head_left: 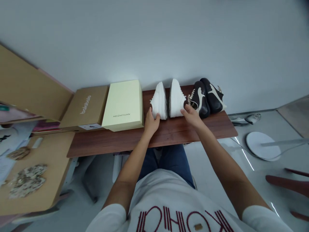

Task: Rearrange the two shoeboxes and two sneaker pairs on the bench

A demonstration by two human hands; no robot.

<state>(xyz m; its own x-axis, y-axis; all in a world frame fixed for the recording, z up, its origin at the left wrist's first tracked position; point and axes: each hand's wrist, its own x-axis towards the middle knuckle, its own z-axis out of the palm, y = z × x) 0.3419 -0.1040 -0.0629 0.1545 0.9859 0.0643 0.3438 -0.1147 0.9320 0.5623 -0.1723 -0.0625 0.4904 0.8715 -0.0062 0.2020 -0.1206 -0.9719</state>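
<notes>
Head camera: the left hand (152, 122) is closed around the heel end of a white low-cut shoe with a fine-textured upper and thick sole (159, 101), and the right hand (191, 114) likewise grips its matching white thick-soled shoe (177, 100). The pair sits over a long reddish-brown wood-grain board (176, 133), rounded toes toward the wall, soles facing each other across a narrow gap; whether they bear fully on the board, I cannot tell. Just right are two smooth, dark, bulbous shoes (200, 95) with cream curved stripes, close together. On the left lie a flat-lidded, pale cream box (124, 104) lettered "MEIZHIYUAN" and, beside it, a matte brown cardboard box (84, 104) lettered "balabala". Behind rises a smooth, pale grey-blue wall (154, 42).
</notes>
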